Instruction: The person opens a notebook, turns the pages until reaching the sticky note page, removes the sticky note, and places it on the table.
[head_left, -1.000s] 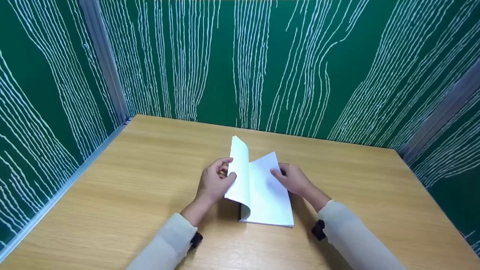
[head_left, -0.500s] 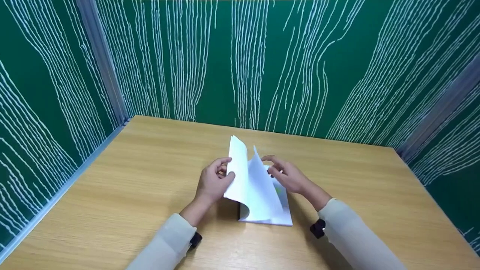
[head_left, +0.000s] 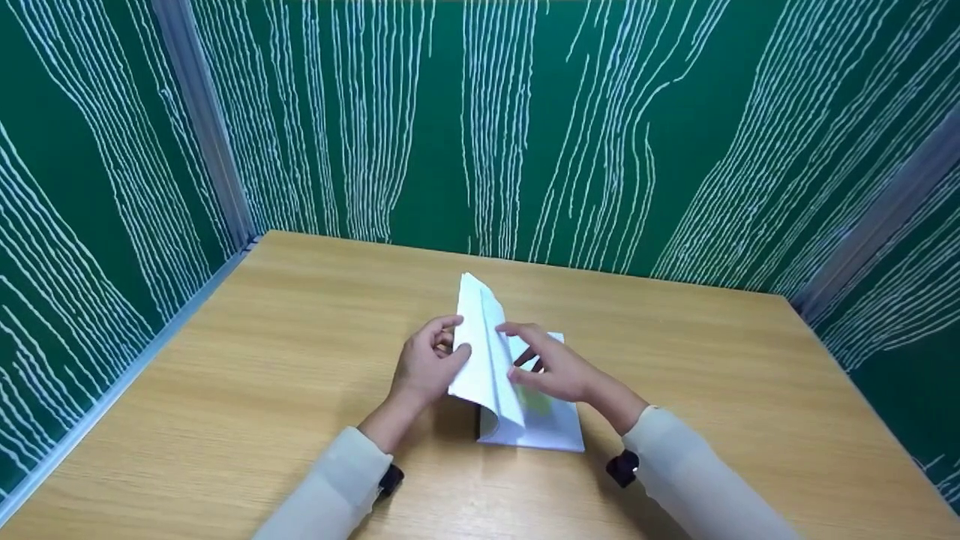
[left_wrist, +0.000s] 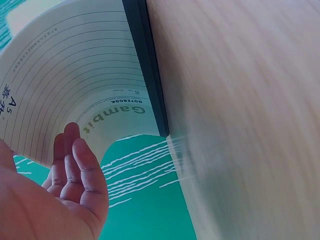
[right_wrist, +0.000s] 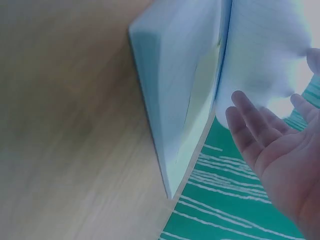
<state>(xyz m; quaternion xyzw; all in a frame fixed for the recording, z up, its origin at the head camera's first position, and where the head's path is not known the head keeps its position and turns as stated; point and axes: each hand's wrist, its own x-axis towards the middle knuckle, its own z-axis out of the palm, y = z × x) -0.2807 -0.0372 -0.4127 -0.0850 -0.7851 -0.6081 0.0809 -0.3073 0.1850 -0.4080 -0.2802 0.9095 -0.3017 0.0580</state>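
A notebook (head_left: 551, 427) with white pages lies spread on the table, its left part raised and curled upright. My left hand (head_left: 426, 364) grips that raised part by its outer edge, thumb on the near face. The left wrist view shows the lined cover (left_wrist: 95, 55) printed "Gambit NOTEBOOK", beside a dark spine (left_wrist: 146, 65). With finger and thumb spread apart, my right hand (head_left: 559, 367) presses a turned page (head_left: 495, 337) against the raised part. On the flat right side, a yellow-green sheet (right_wrist: 200, 95) shows in the right wrist view.
The wooden table (head_left: 300, 315) extends around the notebook on all sides. Green panels (head_left: 435, 150) with white wavy lines stand behind it and at both sides. Dark devices (head_left: 622, 469) are worn under both pale sleeves (head_left: 697, 472).
My right hand has left the notebook's right edge and moved left, carrying a page over to the raised part. The yellow-green patch has come into sight. My left hand stays in place.
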